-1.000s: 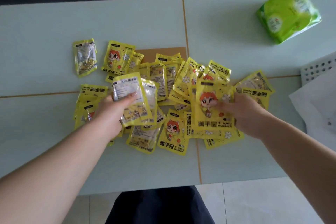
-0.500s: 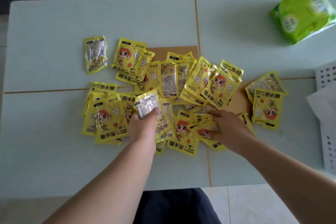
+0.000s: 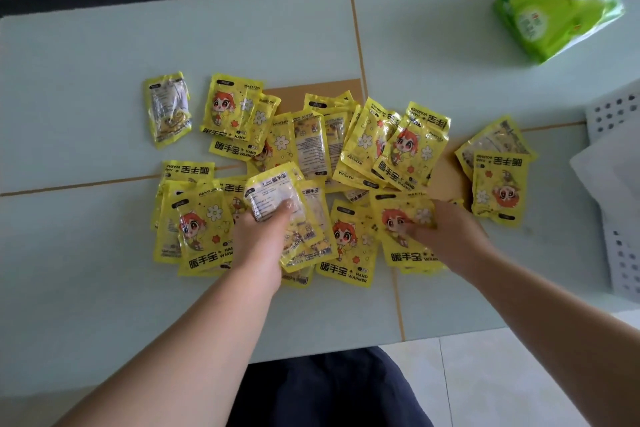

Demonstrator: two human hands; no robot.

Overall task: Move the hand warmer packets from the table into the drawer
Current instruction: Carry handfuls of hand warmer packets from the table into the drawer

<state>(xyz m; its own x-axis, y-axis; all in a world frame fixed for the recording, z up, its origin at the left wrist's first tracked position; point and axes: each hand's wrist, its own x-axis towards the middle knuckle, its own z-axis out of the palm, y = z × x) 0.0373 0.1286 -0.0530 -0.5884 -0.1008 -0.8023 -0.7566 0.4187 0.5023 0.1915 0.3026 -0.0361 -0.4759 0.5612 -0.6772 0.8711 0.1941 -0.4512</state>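
Several yellow hand warmer packets [image 3: 398, 146] lie scattered in a loose heap across the middle of the pale green table [image 3: 86, 97]. My left hand [image 3: 259, 239] grips a small stack of packets [image 3: 277, 194], held just above the heap. My right hand [image 3: 446, 236] pinches a packet with a red-haired cartoon figure [image 3: 401, 218] at the heap's near right side. One packet [image 3: 168, 109] lies apart at the far left. A pair of packets [image 3: 498, 177] rests at the right. No drawer is recognisable in view.
A green plastic pack [image 3: 557, 3] sits at the table's far right corner. A white perforated basket [image 3: 620, 191] with white paper in it stands at the right edge. Grey sofa cushions run behind the table. My dark-clothed lap is below the near edge.
My left hand carried its stack from the heap's left toward the middle. My right hand drew back to the near right and now lifts a cartoon packet. The camera shifted slightly.
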